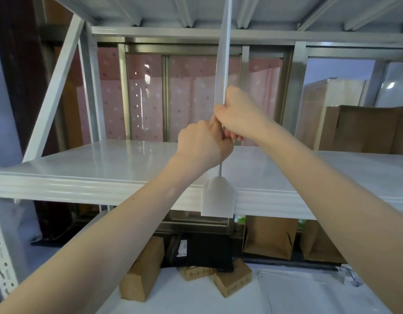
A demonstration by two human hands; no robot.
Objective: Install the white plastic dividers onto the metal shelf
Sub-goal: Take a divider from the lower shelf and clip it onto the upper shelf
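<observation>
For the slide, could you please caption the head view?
Both hands, left hand below right hand, grip an upright white plastic divider whose clip end sits at the metal shelf front edge.

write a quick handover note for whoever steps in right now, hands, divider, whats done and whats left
Left hand and right hand: both closed on the white divider, right above left.
Divider: upright, its top up by the upper shelf, its bottom clip over the front edge of the middle shelf.
Done: divider roughly positioned.
Left: confirm both ends are seated, let go, fit further dividers.
</observation>
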